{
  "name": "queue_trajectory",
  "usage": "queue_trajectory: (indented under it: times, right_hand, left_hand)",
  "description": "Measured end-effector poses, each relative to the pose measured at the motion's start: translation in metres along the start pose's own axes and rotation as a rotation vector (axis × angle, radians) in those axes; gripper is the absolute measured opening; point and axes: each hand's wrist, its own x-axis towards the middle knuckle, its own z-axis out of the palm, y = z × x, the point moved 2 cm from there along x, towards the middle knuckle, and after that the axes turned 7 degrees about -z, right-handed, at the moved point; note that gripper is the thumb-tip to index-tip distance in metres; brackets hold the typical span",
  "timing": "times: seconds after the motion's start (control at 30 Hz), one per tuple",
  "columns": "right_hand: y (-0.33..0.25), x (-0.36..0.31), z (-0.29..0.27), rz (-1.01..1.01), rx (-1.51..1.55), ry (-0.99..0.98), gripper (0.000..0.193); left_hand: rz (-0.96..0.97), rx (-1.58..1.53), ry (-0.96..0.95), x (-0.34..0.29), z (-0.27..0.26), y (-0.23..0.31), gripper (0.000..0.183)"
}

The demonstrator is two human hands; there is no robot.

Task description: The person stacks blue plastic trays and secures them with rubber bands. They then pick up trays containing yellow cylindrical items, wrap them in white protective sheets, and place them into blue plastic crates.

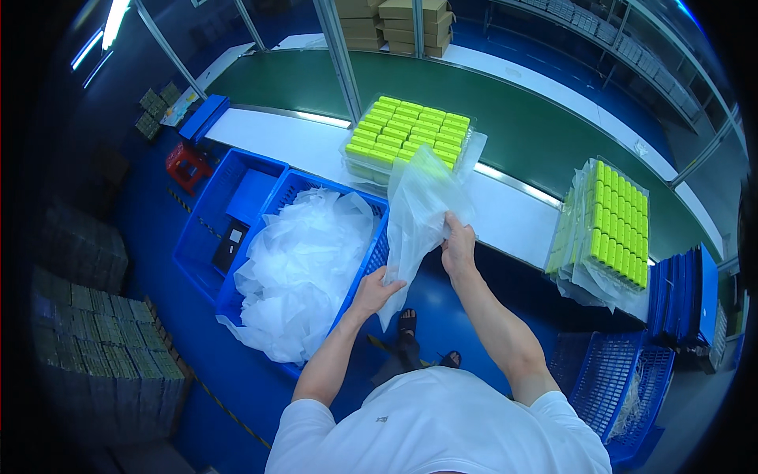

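Observation:
Between my two hands hangs a translucent plastic bag [417, 207], its upper end overlapping the near side of a tray. My left hand [377, 291] pinches the bag's lower left edge. Higher up, my right hand [457, 243] grips its right side between thumb and fingers. Rows of bright yellow-green blocks, battery-like in shape, fill the clear tray [353, 168] on the white ledge [264, 136]. Left of my left hand, a heap of similar translucent bags [304, 268] overflows a blue crate [376, 246].
At the right, a stack of trays with yellow-green blocks [620, 225] sits on the ledge, plastic around it. A green conveyor belt [513, 130] runs behind. Blue baskets [604, 379] and blue folded boxes [671, 296] stand right. Another blue crate [197, 253], a red stool [187, 166] and pallet stacks [103, 340] are left.

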Motion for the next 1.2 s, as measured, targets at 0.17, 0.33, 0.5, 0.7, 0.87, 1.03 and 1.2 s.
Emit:
queue_trajectory:
  times: [0.17, 0.33, 0.5, 0.7, 0.87, 1.03, 1.2]
  right_hand:
    - [-0.016, -0.008, -0.060, -0.081, 0.028, 0.075, 0.044]
    - [-0.023, -0.013, -0.077, -0.173, -0.116, 0.020, 0.041]
    - [-0.026, -0.014, -0.062, -0.222, -0.296, 0.038, 0.037]
    - [-0.033, -0.009, -0.042, -0.301, -0.322, 0.034, 0.036]
    - [-0.048, -0.021, -0.047, -0.328, -0.477, 0.008, 0.032]
    - [-0.072, -0.040, -0.050, -0.389, -0.565, 0.004, 0.030]
    - [-0.105, -0.063, -0.107, -0.480, -0.601, 0.188, 0.032]
  left_hand:
    - [-0.071, 0.081, 0.137, -0.022, -0.047, -0.065, 0.026]
    - [-0.218, 0.027, 0.480, 0.000, -0.163, -0.135, 0.032]
    - [-0.230, 0.053, 0.326, 0.037, -0.166, -0.138, 0.037]
    - [-0.281, -0.116, 0.204, 0.046, -0.199, -0.103, 0.064]
    - [0.151, 0.090, 0.180, 0.077, -0.159, 0.034, 0.096]
    - [-0.021, 0.070, -0.485, 0.139, -0.029, 0.077, 0.071]
    - [-0.019, -0.061, -0.620, 0.136, 0.017, 0.127, 0.036]
